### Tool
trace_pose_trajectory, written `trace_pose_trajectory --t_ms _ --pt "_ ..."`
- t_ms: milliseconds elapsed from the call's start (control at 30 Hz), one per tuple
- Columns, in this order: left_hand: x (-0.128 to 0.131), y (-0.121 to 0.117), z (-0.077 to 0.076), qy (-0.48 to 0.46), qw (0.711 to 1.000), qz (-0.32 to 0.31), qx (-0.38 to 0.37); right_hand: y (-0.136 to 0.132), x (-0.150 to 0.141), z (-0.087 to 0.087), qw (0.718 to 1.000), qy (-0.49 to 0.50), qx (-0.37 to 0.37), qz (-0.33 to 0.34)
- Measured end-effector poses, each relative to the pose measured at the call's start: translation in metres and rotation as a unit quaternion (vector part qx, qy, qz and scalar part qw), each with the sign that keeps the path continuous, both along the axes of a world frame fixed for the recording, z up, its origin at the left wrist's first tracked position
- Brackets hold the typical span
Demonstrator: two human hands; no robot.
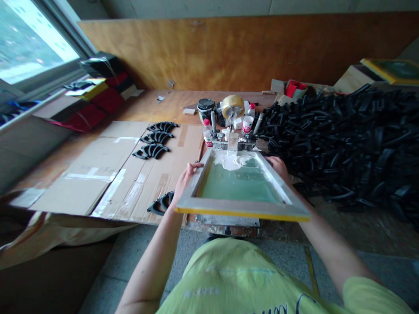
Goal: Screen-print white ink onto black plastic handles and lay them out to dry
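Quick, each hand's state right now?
Left hand: holding the screen frame by its left side.
Right hand: holding the screen frame by its right side.

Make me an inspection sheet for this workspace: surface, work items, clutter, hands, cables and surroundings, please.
Surface: wooden table, with taped cardboard over its left front part.
Work items: framed screen with white substance near its far end; three rows of curved black parts on the cardboard, more by the left forearm.
Clutter: large heap of black pieces at right; tape roll, black tub and red-capped bottles beyond the screen.
Hands: left hand and right hand hold the frame's opposite sides.
Cables: nothing seen.
Surroundings: window at left, upright wooden board behind.
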State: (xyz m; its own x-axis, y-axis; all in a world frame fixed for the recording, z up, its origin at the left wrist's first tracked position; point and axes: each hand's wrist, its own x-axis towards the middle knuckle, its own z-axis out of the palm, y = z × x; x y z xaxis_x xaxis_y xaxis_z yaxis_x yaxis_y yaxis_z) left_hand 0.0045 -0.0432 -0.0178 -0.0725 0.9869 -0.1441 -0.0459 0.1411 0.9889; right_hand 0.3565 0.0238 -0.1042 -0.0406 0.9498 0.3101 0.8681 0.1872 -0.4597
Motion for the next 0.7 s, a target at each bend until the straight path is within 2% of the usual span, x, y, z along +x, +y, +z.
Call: trace_pose_trajectory --t_ms 67,167,233,300,400,533,633,700 --pt "-0.008 -0.017 -0.028 0.049 0.997 -0.025 -0.052 0.018 -0.005 0.016 0.999 -0.001 0.037 -0.002" --pt "-0.009 -0.03 -0.074 0.066 0.993 -0.033 -0.091 0.043 -0.049 0.039 0.992 -0.05 0.087 0.074" --pt "-0.007 -0.032 -0.1 0.08 0.991 -0.039 -0.104 0.054 -0.082 0.046 0.984 -0.106 0.067 0.124" --pt "-0.005 -0.03 -0.115 0.1 0.989 -0.04 -0.103 0.06 -0.105 0.045 0.978 -0.15 0.015 0.141" --pt "-0.005 -0.028 -0.124 0.107 0.989 -0.043 -0.093 0.051 -0.114 0.034 0.97 -0.181 -0.045 0.156" --pt "-0.006 -0.029 -0.125 0.097 0.99 -0.041 -0.093 0.013 -0.102 0.025 0.948 -0.195 -0.031 0.249" --pt "-0.005 -0.03 -0.126 0.104 0.99 -0.034 -0.089 -0.01 -0.091 0.031 0.918 -0.191 -0.024 0.347" --pt "-0.004 -0.031 -0.126 0.101 0.99 -0.034 -0.086 -0.012 -0.087 0.039 0.905 -0.174 -0.043 0.387"
